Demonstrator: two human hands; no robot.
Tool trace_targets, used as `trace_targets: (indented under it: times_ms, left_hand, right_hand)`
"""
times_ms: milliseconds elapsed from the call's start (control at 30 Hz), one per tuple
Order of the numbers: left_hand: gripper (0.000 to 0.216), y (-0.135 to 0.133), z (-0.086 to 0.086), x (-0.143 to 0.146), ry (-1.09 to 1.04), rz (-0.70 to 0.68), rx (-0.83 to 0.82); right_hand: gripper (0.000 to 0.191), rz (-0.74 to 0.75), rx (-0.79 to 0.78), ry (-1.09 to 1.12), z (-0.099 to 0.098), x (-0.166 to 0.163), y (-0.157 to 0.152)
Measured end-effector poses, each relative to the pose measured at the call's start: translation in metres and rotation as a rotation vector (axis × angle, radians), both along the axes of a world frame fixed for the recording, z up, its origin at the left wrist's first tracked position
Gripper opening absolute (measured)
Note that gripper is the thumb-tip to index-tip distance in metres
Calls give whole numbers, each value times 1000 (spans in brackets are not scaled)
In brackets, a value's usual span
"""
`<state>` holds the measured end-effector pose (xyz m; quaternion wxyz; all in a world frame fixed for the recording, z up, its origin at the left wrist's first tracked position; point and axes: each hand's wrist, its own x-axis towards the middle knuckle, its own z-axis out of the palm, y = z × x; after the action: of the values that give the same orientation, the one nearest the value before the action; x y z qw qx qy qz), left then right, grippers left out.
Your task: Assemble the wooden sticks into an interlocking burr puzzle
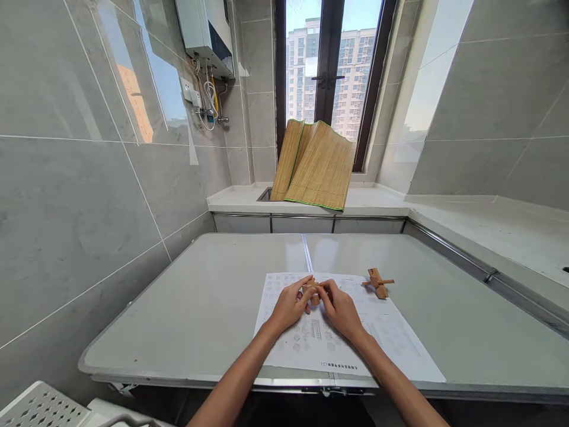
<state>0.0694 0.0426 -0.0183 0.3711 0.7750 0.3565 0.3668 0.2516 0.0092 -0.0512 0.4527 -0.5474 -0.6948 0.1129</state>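
Over the printed instruction sheet (351, 347), my left hand (290, 305) grips a small brown wooden block puzzle (315, 299) between thumb and fingers. From the other side, my right hand (340, 306) closes its fingertips on the same puzzle. My fingers cover much of it, so how its parts fit together cannot be made out. To the right, near the sheet's upper right edge, several notched wooden pieces (377, 284) lie crossed over one another, apart from both hands.
The folding table (178, 320) has a seam down its middle. Behind it, a woven bamboo mat (320, 166) leans on the white counter (377, 204) before the window. A water heater (207, 35) hangs at upper left. A white perforated plastic object (42, 409) stands at lower left.
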Motion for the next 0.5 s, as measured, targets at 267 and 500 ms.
trace_targets:
  times_ms: [267, 500]
  left_hand:
    - [70, 0, -2, -1, 118, 22, 152]
    - [62, -2, 4, -4, 124, 15, 151]
  right_hand:
    - [24, 26, -31, 30, 2, 0, 2]
    - [24, 76, -32, 29, 5, 0, -2]
